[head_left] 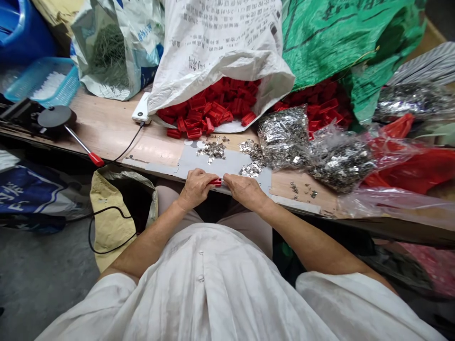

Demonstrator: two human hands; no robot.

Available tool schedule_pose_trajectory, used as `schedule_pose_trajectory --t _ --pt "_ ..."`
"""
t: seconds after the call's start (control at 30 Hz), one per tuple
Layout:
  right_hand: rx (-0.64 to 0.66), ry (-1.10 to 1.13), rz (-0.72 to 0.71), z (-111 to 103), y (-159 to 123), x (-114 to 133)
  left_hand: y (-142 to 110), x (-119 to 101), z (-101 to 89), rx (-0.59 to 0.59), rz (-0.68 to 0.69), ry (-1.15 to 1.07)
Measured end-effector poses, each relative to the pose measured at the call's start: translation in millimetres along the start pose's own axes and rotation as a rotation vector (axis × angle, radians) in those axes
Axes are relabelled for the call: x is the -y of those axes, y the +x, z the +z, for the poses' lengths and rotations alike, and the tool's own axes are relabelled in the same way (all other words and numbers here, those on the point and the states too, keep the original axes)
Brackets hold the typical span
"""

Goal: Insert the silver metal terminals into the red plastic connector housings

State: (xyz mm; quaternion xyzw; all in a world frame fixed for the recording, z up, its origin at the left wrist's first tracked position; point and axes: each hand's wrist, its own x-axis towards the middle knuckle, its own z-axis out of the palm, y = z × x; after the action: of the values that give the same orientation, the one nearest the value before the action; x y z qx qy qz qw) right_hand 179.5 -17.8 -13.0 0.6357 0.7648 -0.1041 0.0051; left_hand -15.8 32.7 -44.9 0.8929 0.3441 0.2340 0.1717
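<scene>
At the table's front edge, my left hand [196, 187] is closed around a small red plastic part [215, 182], whose right end sticks out past the fingertips. Close by that end, my right hand [244, 190] is pinched; whatever sits between its fingertips is too small and hidden to name. Both hands are over the near edge of a grey sheet [232, 158]. Just beyond them lie loose piles of small shiny metal pieces, one on the left [212, 150] and another on the right [251, 169].
A white woven sack [220, 38] spills red plastic parts [209, 111] onto the table. A green sack [348, 38] and plastic bags of metal pieces [284, 137] stand right. Leftward are a red-handled lever tool [57, 118], a white power bank [142, 108] and an open yellow sack [110, 208] below.
</scene>
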Motion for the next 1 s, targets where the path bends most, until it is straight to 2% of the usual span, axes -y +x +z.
schedule_pose_trajectory --t 0.07,0.17,0.37,0.5,0.63,0.73,0.8,0.9,1.0 --pt "0.010 0.036 0.004 -1.0 0.7 -1.7 -0.6 -0.4 0.1 -0.004 -0.008 0.007" --pt "0.002 0.214 0.000 -3.4 1.5 -7.9 -3.0 -0.6 1.6 -0.027 0.015 0.043" --pt "-0.270 0.610 0.074 -1.9 -3.9 -16.8 -6.9 -5.9 1.5 -0.041 0.094 0.180" --pt "-0.396 0.678 0.108 -2.4 -3.2 -18.8 -1.1 -17.5 -5.3 0.059 0.104 0.323" --pt "-0.435 0.648 0.147 -2.0 3.0 -21.4 2.7 -26.2 -10.8 0.097 0.081 0.353" --pt "-0.455 0.574 0.178 0.5 6.9 -26.4 -3.8 -23.2 -20.9 0.056 -0.001 0.340" --pt "-0.450 0.537 0.188 1.7 10.2 -32.5 -14.5 -14.5 -34.0 -0.004 -0.110 0.354" --pt "-0.427 0.489 0.174 0.9 21.5 -44.8 -40.7 7.8 -58.9 -0.103 -0.277 0.402" --pt "-0.407 0.375 0.150 -1.9 43.2 -54.9 -75.6 33.5 -79.3 -0.172 -0.387 0.444"
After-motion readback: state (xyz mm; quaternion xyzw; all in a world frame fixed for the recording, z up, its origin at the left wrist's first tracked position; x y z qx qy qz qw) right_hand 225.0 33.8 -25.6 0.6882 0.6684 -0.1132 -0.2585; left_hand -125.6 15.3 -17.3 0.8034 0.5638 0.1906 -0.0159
